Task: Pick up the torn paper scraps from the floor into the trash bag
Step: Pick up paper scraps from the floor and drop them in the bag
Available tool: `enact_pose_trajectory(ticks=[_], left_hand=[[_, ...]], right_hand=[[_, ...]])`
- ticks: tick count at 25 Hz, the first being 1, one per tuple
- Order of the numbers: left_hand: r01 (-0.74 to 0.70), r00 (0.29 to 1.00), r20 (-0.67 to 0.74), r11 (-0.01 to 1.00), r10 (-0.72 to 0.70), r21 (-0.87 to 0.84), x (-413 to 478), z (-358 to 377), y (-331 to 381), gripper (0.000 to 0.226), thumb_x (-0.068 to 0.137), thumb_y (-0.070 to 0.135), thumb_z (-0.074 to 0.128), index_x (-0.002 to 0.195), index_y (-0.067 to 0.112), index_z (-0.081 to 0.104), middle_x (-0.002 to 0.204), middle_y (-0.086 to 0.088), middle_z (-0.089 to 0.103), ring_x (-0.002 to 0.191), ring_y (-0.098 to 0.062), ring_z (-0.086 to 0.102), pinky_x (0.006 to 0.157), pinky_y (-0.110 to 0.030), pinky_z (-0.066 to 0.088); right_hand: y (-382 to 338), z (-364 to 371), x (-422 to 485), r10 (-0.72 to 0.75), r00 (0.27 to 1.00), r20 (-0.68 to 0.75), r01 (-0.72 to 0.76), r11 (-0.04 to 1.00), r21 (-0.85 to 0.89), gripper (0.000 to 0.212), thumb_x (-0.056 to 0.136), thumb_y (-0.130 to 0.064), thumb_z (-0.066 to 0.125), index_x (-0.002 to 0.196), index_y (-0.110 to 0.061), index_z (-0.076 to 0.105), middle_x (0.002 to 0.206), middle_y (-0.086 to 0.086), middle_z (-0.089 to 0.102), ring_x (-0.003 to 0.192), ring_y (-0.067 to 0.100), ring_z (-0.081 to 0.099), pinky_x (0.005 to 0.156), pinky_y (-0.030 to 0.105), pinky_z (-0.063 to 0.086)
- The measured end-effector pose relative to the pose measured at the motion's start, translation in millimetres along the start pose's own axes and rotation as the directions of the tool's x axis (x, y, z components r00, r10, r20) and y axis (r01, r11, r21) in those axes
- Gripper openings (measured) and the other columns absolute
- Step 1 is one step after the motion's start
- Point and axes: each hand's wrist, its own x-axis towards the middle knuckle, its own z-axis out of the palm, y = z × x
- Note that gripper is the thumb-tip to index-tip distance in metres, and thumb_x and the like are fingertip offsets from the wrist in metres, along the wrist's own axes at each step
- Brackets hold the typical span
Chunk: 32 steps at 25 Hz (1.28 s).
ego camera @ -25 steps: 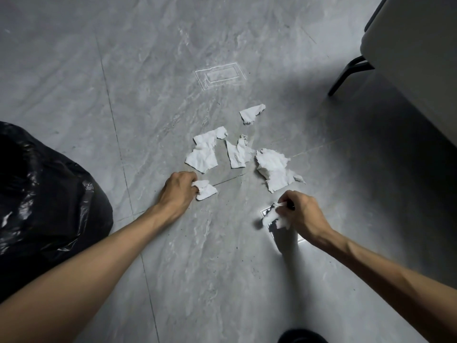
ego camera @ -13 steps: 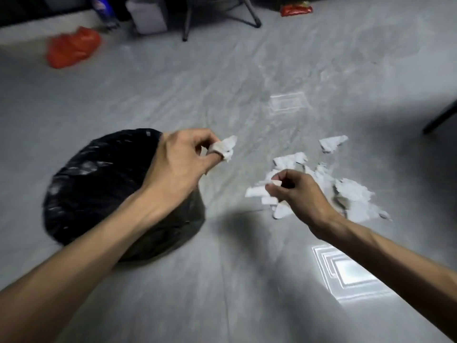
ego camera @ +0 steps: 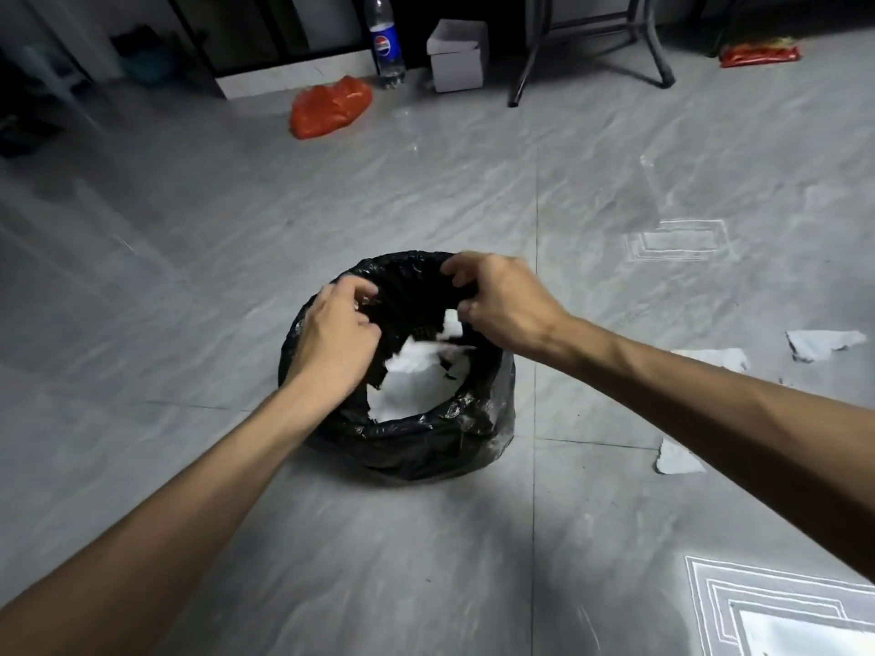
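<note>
Grey floor (ego camera: 189,277); left hand (ego camera: 331,343) and right hand (ego camera: 502,305) both pinch trash bag (ego camera: 426,447) rim.

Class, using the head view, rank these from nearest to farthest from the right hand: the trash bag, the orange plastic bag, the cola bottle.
Measured from the right hand:
1. Trash bag, directly beneath it.
2. Orange plastic bag, far left.
3. Cola bottle, beyond that, by the wall.

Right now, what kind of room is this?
Likely a lived-in indoor room, home or small office: grey marble-look tiled floor, metal furniture legs, and a cola bottle beside a white cardboard box by the far wall.
</note>
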Motion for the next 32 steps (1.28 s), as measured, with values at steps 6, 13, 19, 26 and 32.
enact_pose_trajectory(ticks=[6, 13, 19, 26, 32], left_hand=[[-0.424, 0.890, 0.099, 0.888, 0.445, -0.179, -11, 54, 93, 0.043, 0.072, -0.004, 0.050, 0.103, 0.025, 0.061, 0.116, 0.002, 0.050, 0.094, -0.010, 0.054, 0.080, -0.018, 0.043], [-0.610, 0.468, 0.740, 0.782, 0.483, -0.126, -58, 208, 163, 0.037, 0.082, 0.020, 0.061, 0.119, 0.022, 0.059, 0.117, -0.007, 0.061, 0.102, -0.024, 0.059, 0.084, -0.029, 0.045], [-0.648, 0.467, 0.773, 0.761, 0.429, -0.031, -85, 302, 138, 0.034, 0.080, 0.027, 0.067, 0.108, 0.019, 0.050, 0.112, -0.003, 0.050, 0.099, -0.028, 0.055, 0.071, -0.034, 0.041], [-0.616, 0.544, 0.638, 0.776, 0.545, -0.138, -82, 322, 129, 0.016, 0.081, 0.035, 0.069, 0.076, 0.021, 0.063, 0.092, 0.007, 0.057, 0.092, -0.016, 0.054, 0.070, -0.029, 0.041], [-0.576, 0.677, 0.579, 0.817, 0.454, 0.033, -50, 341, 176, 0.014, 0.081, 0.025, 0.072, 0.090, 0.014, 0.069, 0.129, -0.006, 0.052, 0.116, -0.028, 0.045, 0.090, -0.035, 0.039]], right_hand=[[119, -65, -73, 0.370, 0.917, -0.151, -0.317, 0.903, 0.290, 0.019, 0.084, -0.001, 0.060, 0.091, -0.015, 0.071, 0.076, 0.001, 0.068, 0.060, 0.010, 0.063, 0.050, 0.011, 0.047], [288, -113, -232, 0.750, 0.636, -0.183, -0.762, 0.571, -0.305, 0.044, 0.079, -0.028, 0.073, 0.119, -0.011, 0.062, 0.116, 0.018, 0.063, 0.105, 0.037, 0.060, 0.084, 0.037, 0.048], [329, -97, -283, 0.716, 0.657, -0.237, -0.741, 0.555, -0.377, 0.030, 0.083, -0.023, 0.064, 0.108, -0.005, 0.066, 0.105, 0.022, 0.061, 0.099, 0.042, 0.057, 0.083, 0.047, 0.051], [335, -106, -292, 0.664, 0.559, -0.497, -0.678, 0.711, 0.186, 0.003, 0.076, -0.022, 0.065, 0.077, -0.020, 0.066, 0.091, -0.004, 0.059, 0.087, 0.018, 0.057, 0.074, 0.030, 0.045], [355, -132, -305, 0.832, 0.262, -0.490, -0.832, 0.452, 0.323, 0.021, 0.076, -0.027, 0.065, 0.075, -0.006, 0.066, 0.075, 0.015, 0.069, 0.074, 0.036, 0.067, 0.065, 0.045, 0.055]])
